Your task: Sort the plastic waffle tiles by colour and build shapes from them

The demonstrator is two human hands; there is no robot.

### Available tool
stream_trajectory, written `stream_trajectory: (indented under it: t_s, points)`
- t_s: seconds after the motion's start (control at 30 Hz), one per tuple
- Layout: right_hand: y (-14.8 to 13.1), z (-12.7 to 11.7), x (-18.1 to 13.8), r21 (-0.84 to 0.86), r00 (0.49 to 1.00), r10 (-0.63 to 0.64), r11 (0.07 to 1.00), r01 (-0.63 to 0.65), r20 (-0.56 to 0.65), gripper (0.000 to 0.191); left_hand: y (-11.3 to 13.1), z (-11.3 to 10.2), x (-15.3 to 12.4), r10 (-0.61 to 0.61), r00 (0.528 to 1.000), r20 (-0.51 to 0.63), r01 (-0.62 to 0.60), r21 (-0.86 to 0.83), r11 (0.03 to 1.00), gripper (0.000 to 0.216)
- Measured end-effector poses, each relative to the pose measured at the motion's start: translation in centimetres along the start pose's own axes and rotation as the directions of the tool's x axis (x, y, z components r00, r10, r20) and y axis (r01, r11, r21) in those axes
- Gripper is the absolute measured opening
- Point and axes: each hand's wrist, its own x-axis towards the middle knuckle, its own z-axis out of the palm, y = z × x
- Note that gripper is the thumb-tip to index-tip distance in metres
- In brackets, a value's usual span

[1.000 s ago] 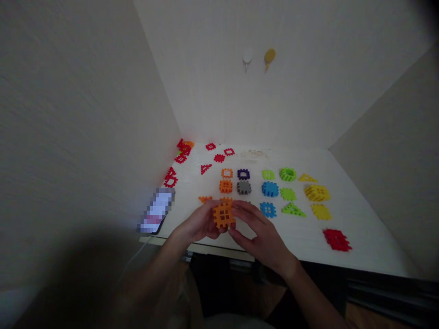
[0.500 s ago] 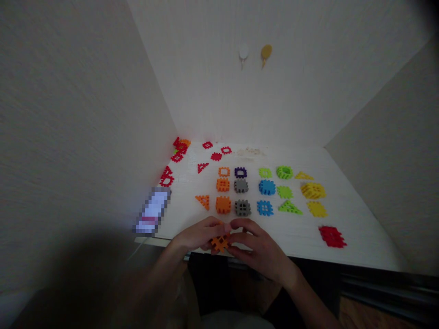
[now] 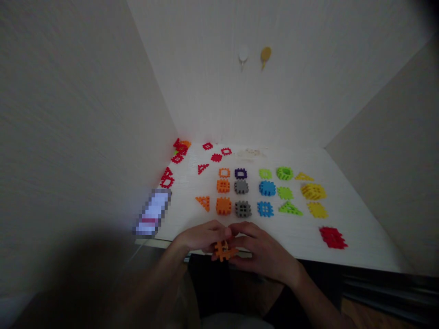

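Note:
Both hands are at the table's front edge, closed on an orange interlocking block assembly (image 3: 223, 252) with notched edges. My left hand (image 3: 204, 236) grips it from the left, thumb on top. From the right, my right hand (image 3: 262, 248) pinches it, with the fingertips partly hidden behind the orange plastic. At least two notched pieces seem to meet at an angle there; the exact joint is too dim to tell. Just beyond the hands lie an orange square stack (image 3: 223, 206), an orange triangle (image 3: 203, 203) and a grey window square stack (image 3: 243, 209).
A lit phone (image 3: 153, 212) with a cable lies at the left edge. Blue squares (image 3: 267, 188), green pieces (image 3: 285, 173), yellow stacks (image 3: 313, 191) and a red square stack (image 3: 333, 238) spread rightward. Several red pieces (image 3: 216, 157) lie back left. Walls enclose the white table (image 3: 192, 183).
The orange block assembly has turned and dropped slightly toward me, now showing an angled shape. My right hand's fingers have curled closer around it; the left hand keeps its hold.

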Motion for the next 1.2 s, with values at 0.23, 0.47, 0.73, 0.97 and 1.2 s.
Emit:
stream_trajectory:
  t_s: [0.23,0.47,0.73,0.97,1.2]
  points:
    - [4.0,-2.0,3.7,-0.108,0.972,0.074,0.989,-0.1,-0.225,0.019,1.5,-1.9,-1.5,0.427,0.763,-0.485,-0.207,0.443,0.872,0.072]
    - [8.2,-3.7,10.0,-0.154,0.983,0.014,0.987,-0.043,-0.185,0.023,2.1,-7.8,1.5,0.68,0.576,-0.453,-0.276,0.675,0.684,0.036]
    - [12.7,-2.1,12.2,-0.254,0.993,0.102,0.961,-0.113,-0.053,0.034,-0.2,-11.9,4.6,0.696,0.579,-0.424,-0.099,0.811,0.576,0.038]
    - [14.1,-1.4,12.3,-0.312,0.982,0.191,0.932,-0.184,-0.008,0.041,-0.7,-12.5,5.3,0.659,0.631,-0.409,-0.074,0.814,0.576,0.039]
    - [13.9,-1.2,12.3,-0.353,0.97,0.24,0.906,-0.234,-0.027,0.045,-0.9,-12.6,5.3,0.64,0.646,-0.416,-0.068,0.804,0.591,0.038]
